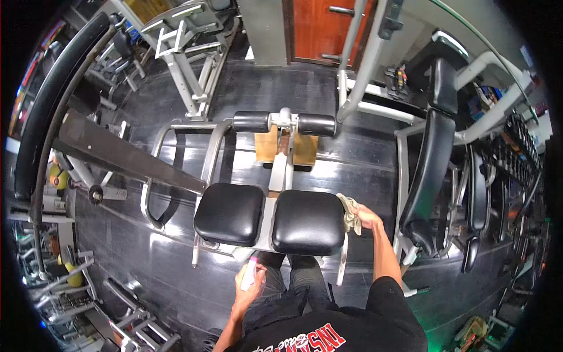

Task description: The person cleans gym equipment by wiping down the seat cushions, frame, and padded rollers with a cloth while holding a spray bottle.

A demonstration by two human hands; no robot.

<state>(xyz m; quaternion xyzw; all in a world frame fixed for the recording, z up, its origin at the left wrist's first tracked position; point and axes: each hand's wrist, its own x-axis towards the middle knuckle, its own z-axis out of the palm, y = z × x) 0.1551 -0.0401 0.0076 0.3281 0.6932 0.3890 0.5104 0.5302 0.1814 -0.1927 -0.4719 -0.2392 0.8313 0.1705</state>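
Note:
My right hand [368, 217] grips a crumpled pale cloth [350, 212] against the outer side of the right black seat pad [308, 223]. Low in front of my body, my left hand [251, 278] is wrapped round a white bottle with a pink top [250, 271]. The left black seat pad [229, 213] sits beside the right one, with a light metal frame between them. Two black foam rollers [251, 122] are mounted on the machine's bar beyond the pads.
A long dark beam [123, 149] angles in from the left toward the pads. To the right stands a bench with a tall black backrest [431, 170]. A grey weight machine [186, 64] and a reddish-brown door [321, 29] are farther off. Dark flooring [363, 167] surrounds the machine.

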